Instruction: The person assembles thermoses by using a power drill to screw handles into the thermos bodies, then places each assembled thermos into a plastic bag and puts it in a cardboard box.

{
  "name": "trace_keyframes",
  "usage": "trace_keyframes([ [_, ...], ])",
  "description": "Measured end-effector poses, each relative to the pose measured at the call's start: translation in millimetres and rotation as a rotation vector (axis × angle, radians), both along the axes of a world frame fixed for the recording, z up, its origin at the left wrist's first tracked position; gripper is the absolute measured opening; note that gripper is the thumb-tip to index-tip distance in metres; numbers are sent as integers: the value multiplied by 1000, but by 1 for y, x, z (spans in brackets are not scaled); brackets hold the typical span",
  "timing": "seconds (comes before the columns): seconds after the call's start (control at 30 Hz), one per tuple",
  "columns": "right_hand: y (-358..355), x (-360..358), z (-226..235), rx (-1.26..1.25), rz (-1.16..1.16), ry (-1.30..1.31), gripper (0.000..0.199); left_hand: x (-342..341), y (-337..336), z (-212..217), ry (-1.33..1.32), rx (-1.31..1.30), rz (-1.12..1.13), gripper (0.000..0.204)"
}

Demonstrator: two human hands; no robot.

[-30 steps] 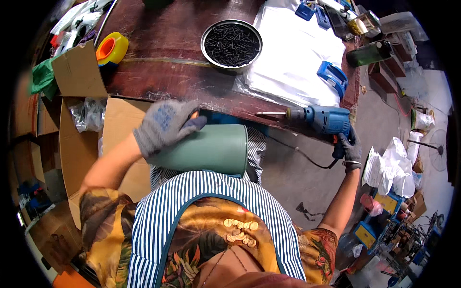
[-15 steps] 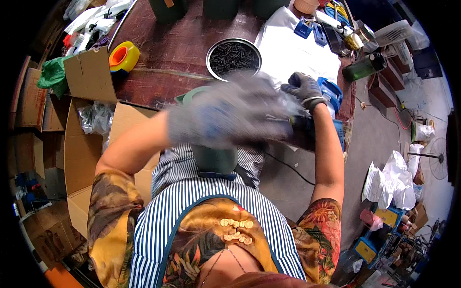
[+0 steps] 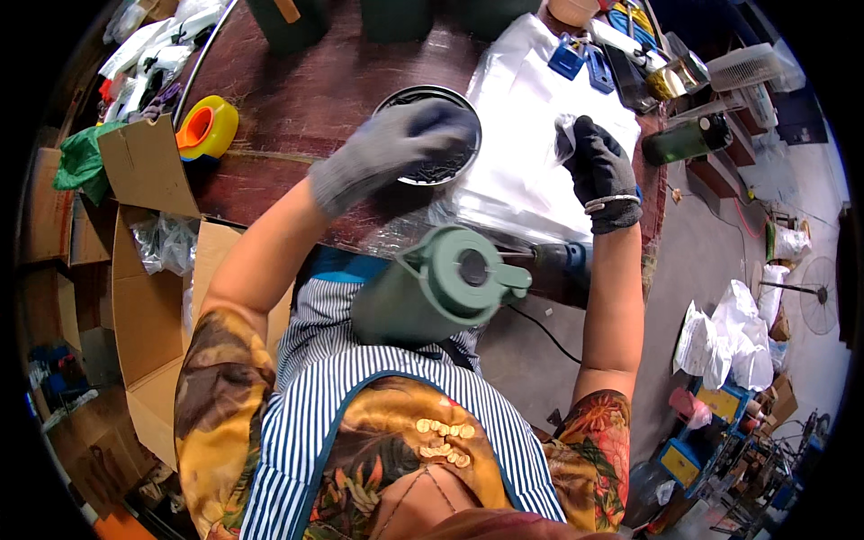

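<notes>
My left hand (image 3: 400, 144), in a grey knit glove, reaches over a round metal tin (image 3: 479, 153) of small black screws (image 3: 441, 169). Motion smears its fingers, which cover much of the screws. To the right, my gloved right hand (image 3: 605, 171) is closed, pinching a crumpled piece of clear plastic film (image 3: 565, 137) above the white sheets. On my lap leans a green lidded jug (image 3: 405, 292), tilted with its lid and thumb lever toward the upper right; neither hand touches it. A power screwdriver (image 3: 562, 261) lies beside the lid, its thin bit pointing left.
Flat white plastic bags (image 3: 517, 153) cover the right part of the dark red table (image 3: 297, 108). A yellow tape roll (image 3: 209, 128) lies at left, near an open cardboard box (image 3: 148, 306). Several dark green vessels (image 3: 396, 18) stand at the back. A green bottle (image 3: 688, 139) is at right.
My left hand has swung from above the jug up and left to the screw tin. My right hand has shifted slightly right, with film in its fingers. The jug's lid is now uncovered.
</notes>
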State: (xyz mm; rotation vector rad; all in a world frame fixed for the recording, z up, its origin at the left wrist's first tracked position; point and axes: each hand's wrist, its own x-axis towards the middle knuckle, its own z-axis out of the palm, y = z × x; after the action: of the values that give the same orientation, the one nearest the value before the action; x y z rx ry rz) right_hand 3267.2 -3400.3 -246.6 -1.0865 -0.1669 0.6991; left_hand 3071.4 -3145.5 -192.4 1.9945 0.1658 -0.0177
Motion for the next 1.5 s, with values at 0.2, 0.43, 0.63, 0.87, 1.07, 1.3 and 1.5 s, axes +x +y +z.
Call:
trace_keyframes([
  [0.2,29,7,-6,-26,-45,-149,23,103,-32,-37,-79,-144,14,39],
  [0.43,-18,3,6,393,171,245,30,112,-31,-38,-226,-573,588,20],
  [0.63,-102,-91,12,-329,49,-334,35,60,-29,-45,-122,-803,118,20],
  [0.87,-122,-202,-6,-490,20,-996,18,-89,-59,-8,-780,37,-340,41],
  [1.07,-77,-229,-75,-738,-322,-1072,24,-148,-39,-57,-757,547,-335,33],
  [1.3,-27,-283,-40,-568,207,-1203,18,-297,5,-94,-222,773,-308,36],
  [1.5,-137,-357,-124,-455,302,-483,29,-305,47,-45,512,247,-309,41],
])
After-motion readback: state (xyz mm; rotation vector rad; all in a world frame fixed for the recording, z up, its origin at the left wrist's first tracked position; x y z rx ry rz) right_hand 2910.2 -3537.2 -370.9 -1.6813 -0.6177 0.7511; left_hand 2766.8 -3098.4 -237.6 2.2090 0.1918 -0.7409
